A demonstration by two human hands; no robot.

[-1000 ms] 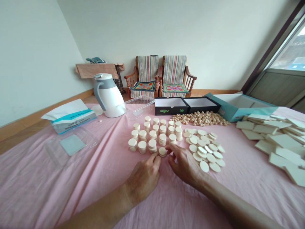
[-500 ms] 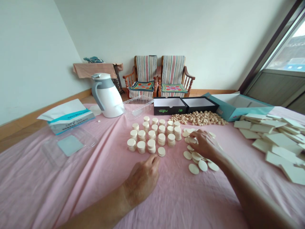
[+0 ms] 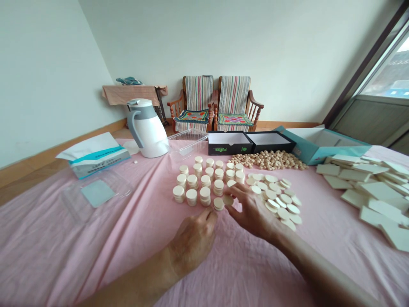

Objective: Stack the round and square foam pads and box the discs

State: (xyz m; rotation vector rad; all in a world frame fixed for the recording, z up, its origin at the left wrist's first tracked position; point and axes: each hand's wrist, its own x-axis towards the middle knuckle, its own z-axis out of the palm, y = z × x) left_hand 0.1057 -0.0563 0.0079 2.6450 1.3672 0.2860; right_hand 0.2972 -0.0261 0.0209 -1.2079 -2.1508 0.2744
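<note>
Near the front of the stacks my right hand (image 3: 254, 209) pinches a pale round wooden disc (image 3: 228, 199) between thumb and fingers. That disc is just right of a short stack of discs (image 3: 218, 203). My left hand (image 3: 194, 236) rests on the cloth with its fingers curled closed, fingertips close to the near side of the short stack; I see nothing in it. Rows of taller disc stacks (image 3: 205, 194) stand behind. A loose heap of discs (image 3: 283, 200) lies to the right, partly covered by my right hand and forearm.
Small wooden beads (image 3: 271, 160) lie before two black boxes (image 3: 228, 149). A teal box (image 3: 322, 149) and a pile of square wooden tiles (image 3: 380, 187) are at the right. At the left are a white jug (image 3: 148, 132), a tissue pack (image 3: 96, 157) and a clear plastic tray (image 3: 72, 200).
My right hand has moved left from the loose heap to the short stack, bringing a disc with it. My left hand stays by the stack. The view has shifted slightly.
</note>
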